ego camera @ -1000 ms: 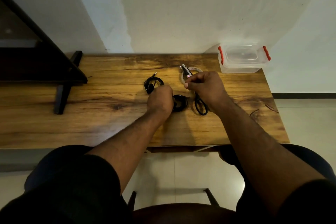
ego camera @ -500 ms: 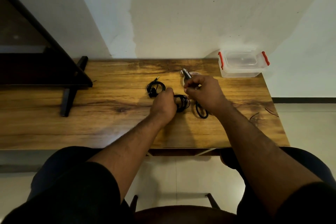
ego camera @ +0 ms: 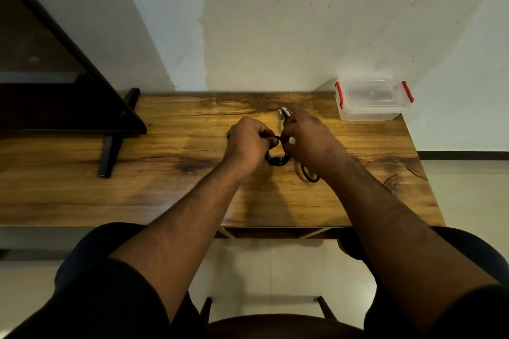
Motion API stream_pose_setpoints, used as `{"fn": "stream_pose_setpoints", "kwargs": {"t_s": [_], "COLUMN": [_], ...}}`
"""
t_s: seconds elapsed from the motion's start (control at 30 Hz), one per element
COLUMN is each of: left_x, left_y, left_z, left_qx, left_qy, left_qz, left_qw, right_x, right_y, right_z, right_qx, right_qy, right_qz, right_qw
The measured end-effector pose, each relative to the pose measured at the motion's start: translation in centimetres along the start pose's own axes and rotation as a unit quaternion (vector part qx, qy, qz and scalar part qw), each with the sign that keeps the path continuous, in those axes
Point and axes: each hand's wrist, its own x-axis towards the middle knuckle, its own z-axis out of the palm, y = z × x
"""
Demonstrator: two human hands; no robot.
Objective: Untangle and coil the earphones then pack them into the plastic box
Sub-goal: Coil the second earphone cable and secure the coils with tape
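Note:
Black earphones [ego camera: 278, 159] hang in a small tangle between my hands, just above the wooden table [ego camera: 176, 190]. My left hand [ego camera: 249, 144] grips the cable with curled fingers. My right hand [ego camera: 308, 140] pinches the same cable close beside it. A black loop [ego camera: 308, 176] lies on the table under my right wrist. The clear plastic box [ego camera: 371, 113] with red clips stands closed at the table's far right corner, well apart from both hands.
A white and dark object [ego camera: 283, 113], possibly scissors, pokes out behind my right hand. A black stand [ego camera: 110, 151] rests on the table's left part. The wall runs along the table's far edge. A stool [ego camera: 275, 322] sits below me.
Both hands have come together and lifted the earphone tangle. My left hand now covers the second black coil that lay to its left.

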Motion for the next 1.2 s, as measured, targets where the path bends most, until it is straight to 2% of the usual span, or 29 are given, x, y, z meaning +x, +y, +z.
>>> {"fn": "stream_pose_setpoints", "kwargs": {"t_s": [0.1,0.27,0.43,0.7,0.83,0.97,1.03,1.13,1.2], "left_x": [-0.1,-0.3,-0.4,-0.6,-0.5,-0.5,-0.4,-0.5,-0.6], "left_y": [0.3,0.8,1.2,1.7,1.5,0.9,0.5,0.7,0.9], "left_z": [-0.3,-0.7,-0.9,-1.6,-2.2,-2.7,-2.6,-2.2,-1.8], "left_qx": [-0.033,-0.106,-0.146,-0.192,-0.27,-0.277,-0.302,-0.323,-0.337], "left_qy": [-0.016,-0.021,-0.045,-0.085,-0.105,-0.201,-0.217,-0.195,-0.148], "left_qz": [-0.021,-0.067,-0.109,-0.125,-0.197,-0.271,-0.288,-0.282,-0.269], "left_qw": [0.999,0.992,0.982,0.97,0.937,0.9,0.883,0.882,0.89], "right_x": [0.0,-0.2,-0.4,-0.8,-0.8,-1.0,-1.1,-1.1,-1.1], "right_y": [0.0,0.1,0.4,0.6,0.5,0.4,0.4,0.6,0.8], "right_z": [0.5,1.1,1.7,0.9,0.9,1.1,1.1,1.2,1.4], "right_qx": [-0.008,-0.048,-0.06,-0.061,-0.048,-0.047,-0.039,-0.033,-0.035], "right_qy": [0.004,0.074,0.101,0.159,0.171,0.169,0.171,0.171,0.162], "right_qz": [0.0,-0.044,-0.056,-0.062,-0.08,-0.102,-0.108,-0.114,-0.115], "right_qw": [1.0,0.995,0.992,0.983,0.981,0.979,0.979,0.978,0.979]}}
